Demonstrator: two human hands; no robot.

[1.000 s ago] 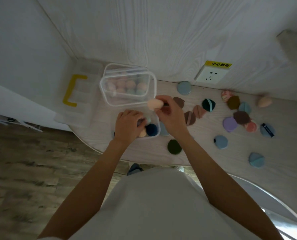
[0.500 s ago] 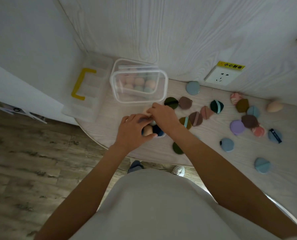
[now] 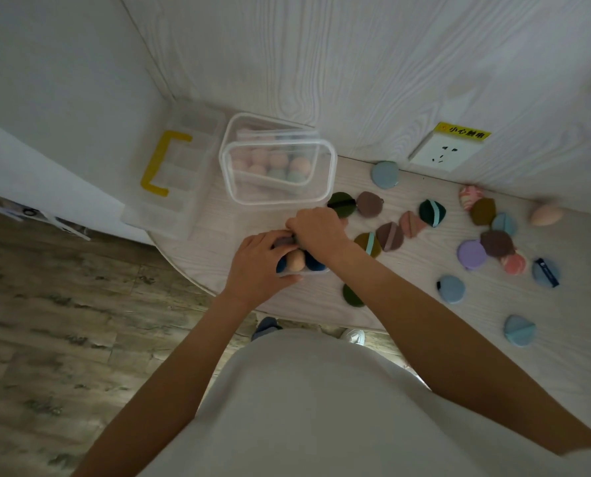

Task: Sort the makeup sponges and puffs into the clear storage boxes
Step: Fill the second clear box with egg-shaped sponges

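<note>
A large clear plastic storage box (image 3: 277,166) stands at the far left of the white wood-grain table (image 3: 407,304). It holds a batch of pink and mint egg-shaped sponges (image 3: 273,163), with a second clear box behind it against the wall. Left of it lies a flat clear organiser case with a yellow handle (image 3: 170,166).

Nearer, a small clear box (image 3: 304,270) sits just inside the table's curved near edge, holding a beige egg-shaped sponge (image 3: 295,260) among dark blue ones. The left hand (image 3: 259,266) curls round this box's left side, thumb along its near rim. The right hand (image 3: 316,228) is bent over its far side, fingers curled down into the contents; what they pinch cannot be made out.

To the right, round flat puffs lie scattered well apart across the tabletop: a dark green puff (image 3: 352,296) close to the near edge, a lilac puff (image 3: 471,254), and a peach egg sponge (image 3: 546,215) near the wall below a white wall socket (image 3: 442,154).
</note>
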